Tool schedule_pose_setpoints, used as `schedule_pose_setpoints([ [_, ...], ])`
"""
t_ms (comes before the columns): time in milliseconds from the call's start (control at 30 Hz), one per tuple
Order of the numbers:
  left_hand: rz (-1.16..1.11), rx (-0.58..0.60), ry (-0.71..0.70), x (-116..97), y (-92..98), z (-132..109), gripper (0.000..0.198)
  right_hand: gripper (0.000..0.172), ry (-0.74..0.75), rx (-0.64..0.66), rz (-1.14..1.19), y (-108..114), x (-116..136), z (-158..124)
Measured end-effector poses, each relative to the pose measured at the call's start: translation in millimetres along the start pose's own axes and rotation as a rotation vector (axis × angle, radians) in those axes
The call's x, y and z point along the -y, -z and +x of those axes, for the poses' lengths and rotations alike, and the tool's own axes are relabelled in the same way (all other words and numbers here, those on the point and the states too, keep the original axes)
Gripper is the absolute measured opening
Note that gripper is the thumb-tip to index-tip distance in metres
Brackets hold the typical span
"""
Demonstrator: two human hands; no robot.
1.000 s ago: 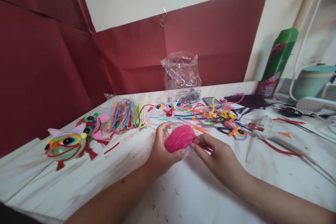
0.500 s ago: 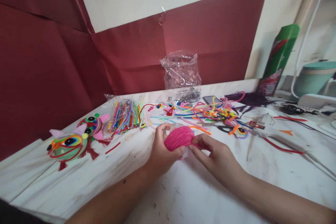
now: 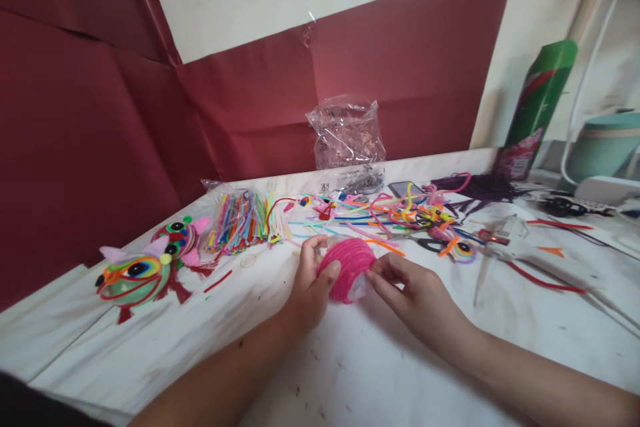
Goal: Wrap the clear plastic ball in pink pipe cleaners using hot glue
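Note:
A ball wrapped in pink pipe cleaner (image 3: 350,265) sits between both hands just above the white table (image 3: 380,360). My left hand (image 3: 313,280) cups its left side, thumb laid over the pink windings. My right hand (image 3: 407,290) presses fingertips against its right side, pinching near a clear, unwrapped patch. Two finished fish-like figures lie at the left: a green one (image 3: 131,276) and a pink one (image 3: 179,239) behind it.
A bag of coloured pipe cleaners (image 3: 239,219) and a loose tangle of them (image 3: 395,210) lie behind the hands. A glue gun (image 3: 505,248), scissors (image 3: 431,245), a clear plastic bag (image 3: 347,133), a green can (image 3: 535,107) and a teal container (image 3: 603,147) stand right.
The pink ball has turned in my hands, and my left thumb has come over its top. The camera view shifted slightly.

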State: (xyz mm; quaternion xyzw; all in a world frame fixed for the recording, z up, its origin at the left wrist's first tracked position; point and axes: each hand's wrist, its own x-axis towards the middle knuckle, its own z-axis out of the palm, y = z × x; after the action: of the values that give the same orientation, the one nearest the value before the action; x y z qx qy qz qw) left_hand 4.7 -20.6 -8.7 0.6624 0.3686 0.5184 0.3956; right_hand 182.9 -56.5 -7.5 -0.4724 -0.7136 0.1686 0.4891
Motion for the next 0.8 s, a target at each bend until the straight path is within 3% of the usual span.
schedule_pose_setpoints([
  [200, 0.065, -0.031, 0.070, -10.2, -4.2, -1.7, 0.074, 0.019, 0.019, -0.002, -0.004, -1.1, 0.1, -1.1],
  [467, -0.004, -0.038, 0.136, -10.9, -3.3, 1.0, 0.081, 0.011, 0.015, -0.038, 0.036, -0.4, -0.1, 0.6],
  [600, -0.010, -0.051, 0.118, -9.3, -0.9, 3.4, 0.086, 0.017, 0.024, -0.022, 0.024, 1.8, 1.7, 1.2],
  [800, -0.047, 0.014, 0.145, -10.9, -1.8, 2.1, 0.084, 0.016, 0.046, -0.029, -0.003, 2.8, 2.8, 0.0],
])
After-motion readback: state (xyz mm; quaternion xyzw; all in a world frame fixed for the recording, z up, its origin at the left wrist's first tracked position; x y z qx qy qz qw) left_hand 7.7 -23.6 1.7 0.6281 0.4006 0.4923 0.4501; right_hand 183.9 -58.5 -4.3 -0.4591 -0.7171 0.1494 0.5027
